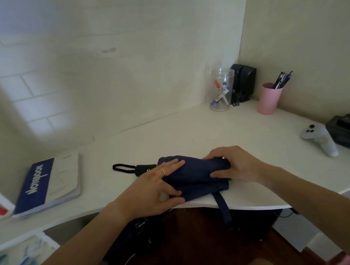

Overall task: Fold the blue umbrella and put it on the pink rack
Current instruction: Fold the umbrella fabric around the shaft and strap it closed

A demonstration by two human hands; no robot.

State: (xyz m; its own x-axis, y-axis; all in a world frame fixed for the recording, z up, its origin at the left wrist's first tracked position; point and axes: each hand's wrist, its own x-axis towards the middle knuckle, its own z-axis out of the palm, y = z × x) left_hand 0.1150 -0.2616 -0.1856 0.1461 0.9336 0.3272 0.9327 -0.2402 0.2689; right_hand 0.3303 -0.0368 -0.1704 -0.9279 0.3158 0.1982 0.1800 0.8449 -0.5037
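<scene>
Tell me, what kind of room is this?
Probably a study corner at home: a white desk against the walls, with a notebook, a pink cup full of pens, and a game controller.

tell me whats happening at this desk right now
A person is folding a dark blue umbrella on the front edge of a white desk. The left hand presses and pinches the fabric near the black handle, while the right hand grips the other end. The closing strap hangs loose over the desk edge, so the umbrella is not fastened yet. No pink rack is in view.
</scene>
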